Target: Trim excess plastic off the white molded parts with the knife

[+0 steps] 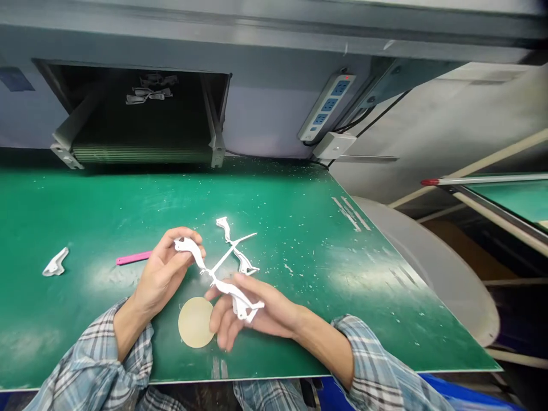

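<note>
Both hands hold a branched white plastic moulding (222, 258), a thin runner with curved parts attached. My left hand (165, 268) grips its left end between thumb and fingers. My right hand (252, 308) is shut around its lower end, with the fingers slightly blurred. A round beige disc (195, 322) lies on the mat just below and between my hands, close to my right fingers. A pink strip (133, 258) lies beside my left hand, partly hidden behind it. Further left lies a loose white plastic piece (55, 262).
The hands work over a speckled green bench mat (274, 228). At its back are a dark opening holding white plastic pieces (149, 89) and a wall-mounted power strip (327, 108). A large pale round tray (445, 268) stands past the right edge, and a blue bin (385, 388) sits below.
</note>
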`<state>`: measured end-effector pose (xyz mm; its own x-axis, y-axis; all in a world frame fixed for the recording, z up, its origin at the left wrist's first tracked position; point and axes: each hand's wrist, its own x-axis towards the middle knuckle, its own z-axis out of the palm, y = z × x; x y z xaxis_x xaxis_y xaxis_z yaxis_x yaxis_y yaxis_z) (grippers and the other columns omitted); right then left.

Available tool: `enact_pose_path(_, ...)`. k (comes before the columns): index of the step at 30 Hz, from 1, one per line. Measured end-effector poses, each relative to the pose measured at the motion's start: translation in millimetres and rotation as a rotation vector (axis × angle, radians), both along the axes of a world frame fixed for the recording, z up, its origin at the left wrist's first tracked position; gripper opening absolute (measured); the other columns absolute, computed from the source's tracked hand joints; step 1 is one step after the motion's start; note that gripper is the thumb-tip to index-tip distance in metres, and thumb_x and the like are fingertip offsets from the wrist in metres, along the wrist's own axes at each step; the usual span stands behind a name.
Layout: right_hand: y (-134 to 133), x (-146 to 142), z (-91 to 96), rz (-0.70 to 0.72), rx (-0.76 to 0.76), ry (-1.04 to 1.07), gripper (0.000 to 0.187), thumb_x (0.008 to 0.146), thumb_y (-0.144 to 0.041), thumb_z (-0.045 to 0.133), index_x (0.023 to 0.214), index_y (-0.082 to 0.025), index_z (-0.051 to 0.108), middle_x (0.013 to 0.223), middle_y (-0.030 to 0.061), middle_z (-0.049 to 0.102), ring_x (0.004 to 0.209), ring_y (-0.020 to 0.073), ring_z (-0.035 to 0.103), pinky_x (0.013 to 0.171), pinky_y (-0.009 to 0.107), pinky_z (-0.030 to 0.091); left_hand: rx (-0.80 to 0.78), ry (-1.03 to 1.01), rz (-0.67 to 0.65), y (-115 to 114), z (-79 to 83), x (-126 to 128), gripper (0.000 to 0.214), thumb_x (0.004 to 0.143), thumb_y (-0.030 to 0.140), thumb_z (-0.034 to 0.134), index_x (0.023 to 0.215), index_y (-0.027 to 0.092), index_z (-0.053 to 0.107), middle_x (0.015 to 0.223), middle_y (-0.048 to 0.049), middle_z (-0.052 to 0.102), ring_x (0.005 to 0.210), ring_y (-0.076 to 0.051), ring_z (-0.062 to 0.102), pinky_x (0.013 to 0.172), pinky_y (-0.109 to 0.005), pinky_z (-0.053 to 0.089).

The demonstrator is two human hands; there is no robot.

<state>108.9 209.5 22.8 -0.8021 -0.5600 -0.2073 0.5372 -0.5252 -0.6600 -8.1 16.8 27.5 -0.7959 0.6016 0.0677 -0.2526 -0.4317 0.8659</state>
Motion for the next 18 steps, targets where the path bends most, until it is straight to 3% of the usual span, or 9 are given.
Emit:
enact_pose_path(1,-2,0,-2.5,0.044,-0.057,-0.025,0.058,0.095,-0.069,0.062,0.106,-0.012,0.066,0.079,0.007,0.071,0.066,0.0212,0.074,0.069,0.036,0.059,-0.024,-0.004,-0.002,1,0.0,1,0.028,0.094,0.028,0.078,0.12,0.029,0.07,0.117,-0.0038,0.068,0.097,-0.017,0.069,0.087,-0.027,0.056)
enact_pose_path(3,-8,1,-7.3,-0.024,-0.017,0.012,0.055,0.092,-0.064,0.071,0.11,-0.012,0.067,0.071,0.0007,0.066,0.059,0.0166,0.069,0.064,0.031,0.056,-0.097,-0.04,0.022,2,-0.1,3,0.039,0.095,0.031,0.076,0.133,0.028,0.065,0.122,-0.0063,0.07,0.104,-0.019,0.07,0.093,-0.029,0.056)
enact_pose_path(7,-18,2,-12.5,-0.274,0.398,0.148,0.055,0.095,-0.058,0.071,0.126,-0.012,0.063,0.071,0.001,0.07,0.061,0.0129,0.064,0.062,0.025,0.051,-0.216,-0.088,0.04,6,-1.0,5,0.06,0.096,0.034,0.074,0.15,0.023,0.051,0.131,-0.0114,0.07,0.117,-0.023,0.069,0.107,-0.036,0.051)
enact_pose_path(10,-20,3,-10.9,-0.274,0.584,0.173,0.056,0.095,-0.058,0.071,0.129,-0.013,0.064,0.073,0.0013,0.072,0.061,0.0121,0.058,0.063,0.026,0.05,-0.292,-0.018,0.01,7,-5.4,4,0.064,0.093,0.035,0.078,0.149,0.022,0.05,0.128,-0.0117,0.072,0.116,-0.025,0.07,0.105,-0.037,0.052)
enact_pose_path(13,-20,4,-7.6,-0.215,0.56,0.214,0.057,0.098,-0.06,0.064,0.132,-0.014,0.065,0.082,0.0051,0.076,0.068,0.0146,0.064,0.071,0.029,0.053,-0.346,0.037,0.01,5,-10.8,2,0.059,0.091,0.035,0.08,0.142,0.02,0.057,0.118,-0.0109,0.075,0.106,-0.024,0.071,0.097,-0.035,0.054)
enact_pose_path(18,-19,6,-7.6,-0.176,0.286,0.123,0.06,0.107,-0.059,0.044,0.14,-0.013,0.062,0.105,0.0164,0.08,0.092,0.026,0.077,0.092,0.045,0.056,-0.318,0.028,-0.019,3,-13.1,-1,0.053,0.092,0.034,0.079,0.139,0.02,0.059,0.114,-0.0085,0.075,0.096,-0.018,0.07,0.091,-0.03,0.053)
